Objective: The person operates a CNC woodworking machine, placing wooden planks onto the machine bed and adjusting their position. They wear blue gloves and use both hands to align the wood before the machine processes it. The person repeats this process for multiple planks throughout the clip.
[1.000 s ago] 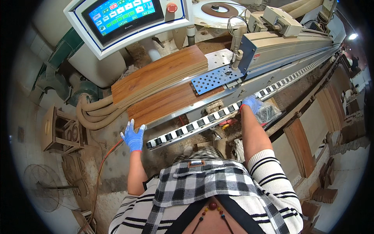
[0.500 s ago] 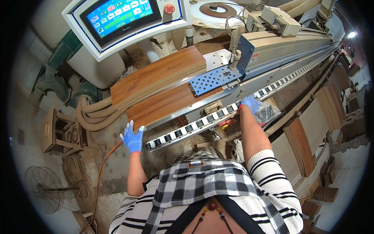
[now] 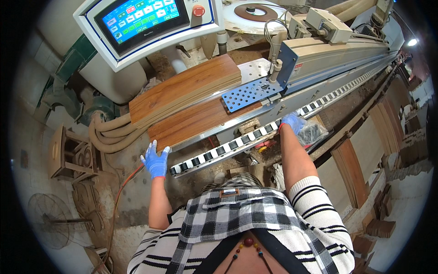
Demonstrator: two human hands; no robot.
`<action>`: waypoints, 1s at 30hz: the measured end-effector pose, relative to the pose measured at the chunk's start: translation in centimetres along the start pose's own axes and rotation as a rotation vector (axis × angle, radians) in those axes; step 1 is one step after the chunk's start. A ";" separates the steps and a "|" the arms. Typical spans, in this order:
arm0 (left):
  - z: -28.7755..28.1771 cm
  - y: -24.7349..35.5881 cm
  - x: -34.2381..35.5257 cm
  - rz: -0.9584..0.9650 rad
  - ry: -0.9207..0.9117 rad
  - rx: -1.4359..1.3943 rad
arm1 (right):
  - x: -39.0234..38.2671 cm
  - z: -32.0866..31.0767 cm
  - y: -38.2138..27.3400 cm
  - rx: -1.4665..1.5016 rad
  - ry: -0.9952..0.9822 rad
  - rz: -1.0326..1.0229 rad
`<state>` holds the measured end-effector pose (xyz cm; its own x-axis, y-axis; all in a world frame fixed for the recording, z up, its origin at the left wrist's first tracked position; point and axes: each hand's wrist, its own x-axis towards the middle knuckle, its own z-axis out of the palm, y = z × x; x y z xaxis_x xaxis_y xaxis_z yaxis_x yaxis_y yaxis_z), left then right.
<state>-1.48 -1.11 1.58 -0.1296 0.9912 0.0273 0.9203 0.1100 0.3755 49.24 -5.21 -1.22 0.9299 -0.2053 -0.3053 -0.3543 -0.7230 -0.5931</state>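
Observation:
My left hand, in a blue glove with pale fingertips, has its fingers spread at the near left end of a wood-grain board. That board lies on the machine's bed, its far right part under a blue perforated plate. My right hand, gloved in blue too, rests on the black-and-white roller rail along the machine's front. Its fingers are partly hidden, so I cannot tell whether they are closed. A stack of similar boards stands just behind the single one.
A control panel with a lit screen and a red button overhangs the far left. Grey hoses curve beside the stack. A clear plastic bag sits near my right hand. More boards lie at right; a fan stands lower left.

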 end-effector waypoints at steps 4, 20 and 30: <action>0.4 2.0 -0.4 0.009 0.006 0.020 | -0.3 -0.4 -0.2 0.006 -0.022 0.006; 4.9 11.8 -1.3 0.255 0.125 0.158 | 0.9 1.3 0.4 0.004 0.052 -0.012; 0.4 16.5 3.3 0.757 0.155 -0.017 | -0.4 -0.3 -0.2 0.005 -0.010 0.008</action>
<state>13.44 3.99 7.52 0.4817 0.7738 0.4114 0.7727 -0.5965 0.2170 48.94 -5.20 -0.71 0.9259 -0.2046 -0.3175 -0.3625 -0.7177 -0.5945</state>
